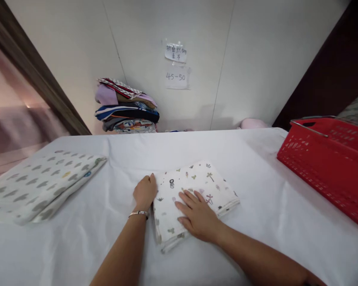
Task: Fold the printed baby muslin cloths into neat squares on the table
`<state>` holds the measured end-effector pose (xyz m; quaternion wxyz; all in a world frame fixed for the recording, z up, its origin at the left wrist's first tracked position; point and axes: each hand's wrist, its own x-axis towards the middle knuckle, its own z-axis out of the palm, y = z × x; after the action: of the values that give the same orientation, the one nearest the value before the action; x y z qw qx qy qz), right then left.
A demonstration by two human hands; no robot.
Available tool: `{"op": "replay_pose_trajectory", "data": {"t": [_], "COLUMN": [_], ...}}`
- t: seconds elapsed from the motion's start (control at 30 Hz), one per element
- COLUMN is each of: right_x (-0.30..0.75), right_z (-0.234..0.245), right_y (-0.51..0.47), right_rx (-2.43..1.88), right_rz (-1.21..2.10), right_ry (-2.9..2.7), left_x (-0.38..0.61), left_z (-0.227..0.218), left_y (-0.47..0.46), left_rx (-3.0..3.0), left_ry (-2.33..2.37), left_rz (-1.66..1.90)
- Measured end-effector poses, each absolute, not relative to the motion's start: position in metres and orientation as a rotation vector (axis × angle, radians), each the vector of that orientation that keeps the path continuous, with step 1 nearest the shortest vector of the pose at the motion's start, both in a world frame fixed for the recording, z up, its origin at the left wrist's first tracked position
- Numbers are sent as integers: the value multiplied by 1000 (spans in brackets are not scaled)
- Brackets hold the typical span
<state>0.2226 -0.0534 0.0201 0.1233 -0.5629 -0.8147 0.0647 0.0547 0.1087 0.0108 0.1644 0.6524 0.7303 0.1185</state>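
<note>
A white cloth (197, 174) printed with small palm trees and plants lies folded into a thick rectangle on the table. My right hand (198, 218) rests flat on top of it, its fingers spread and stretched out. At the cloth's left edge, near the far corner, is my left hand (144, 193), with its fingers curled closed against the edge; the fingertips are partly hidden. A bracelet (139, 214) circles my left wrist. Farther left lies another folded white cloth (44, 178) with grey cloud shapes.
A red perforated basket (325, 167) with metal handles stands on the right of the white-covered table (125, 246). Beyond the far edge, folded fabrics (127, 107) are piled against the wall. Two paper signs (178, 77) hang above. A curtain (41, 71) borders the left side.
</note>
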Motion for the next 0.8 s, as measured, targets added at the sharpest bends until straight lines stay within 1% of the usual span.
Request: {"op": "replay_pose_trajectory", "data": {"t": [0.27,0.5,0.63,0.8], "right_x": [219,218,218,218], "right_z": [20,16,12,5], "right_y": [-56,-56,-57,-54], "right_rx": [-1662,-1675,-1653,-1635], "right_rz": [95,46,8,20], "right_ry": [-2350,-2352,-2316,-2278], "left_x": [54,53,53,55], "left_z": [9,14,11,-1], "left_y": [109,101,80,27], "left_rx": [1877,1735,1695,1989], "left_ry": [2039,1994,1875,1748], "left_rz": [408,588,739,979]}}
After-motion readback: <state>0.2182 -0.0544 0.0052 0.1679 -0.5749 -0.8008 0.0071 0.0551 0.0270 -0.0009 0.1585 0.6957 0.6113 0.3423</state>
